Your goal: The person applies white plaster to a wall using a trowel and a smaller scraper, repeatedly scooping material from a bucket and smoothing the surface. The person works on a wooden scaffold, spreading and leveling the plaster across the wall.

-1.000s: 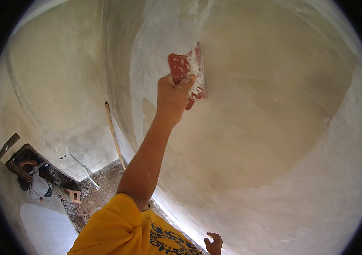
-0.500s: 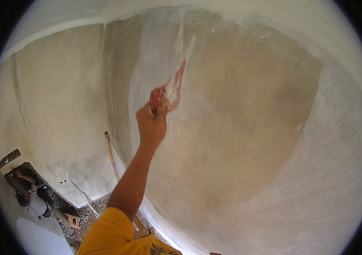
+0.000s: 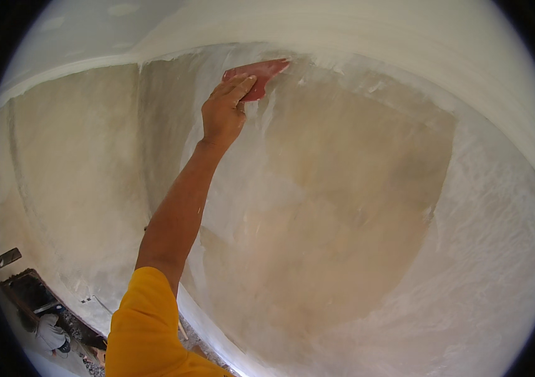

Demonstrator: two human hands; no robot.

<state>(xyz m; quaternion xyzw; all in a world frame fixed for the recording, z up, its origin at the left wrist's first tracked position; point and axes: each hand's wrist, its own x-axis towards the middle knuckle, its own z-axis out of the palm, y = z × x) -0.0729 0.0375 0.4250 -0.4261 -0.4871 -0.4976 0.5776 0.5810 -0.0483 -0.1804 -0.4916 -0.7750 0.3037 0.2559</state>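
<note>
My left hand (image 3: pixel 223 113) is raised high against the wall (image 3: pixel 349 195), its arm coming up from the lower left in a yellow sleeve. Its fingers are closed on a red putty spreader (image 3: pixel 261 75), a flat blade pressed to the wall near the top edge. Fresh whitish streaks of filler (image 3: pixel 258 122) run down the wall just below the blade. Around a large tan, bare-looking patch, the wall is coated in pale grey-white. My right hand is out of sight.
A pale ceiling (image 3: pixel 368 31) curves above the wall. An inner corner and a second tan wall (image 3: pixel 79 151) stand to the left. Far below at the lower left, another person (image 3: pixel 51 333) in a light top is beside a dark opening (image 3: pixel 29 292) and rubble.
My left hand has moved up the wall with the spreader, which has turned from upright to nearly level and now lies near the top edge. The view has shifted somewhat.
</note>
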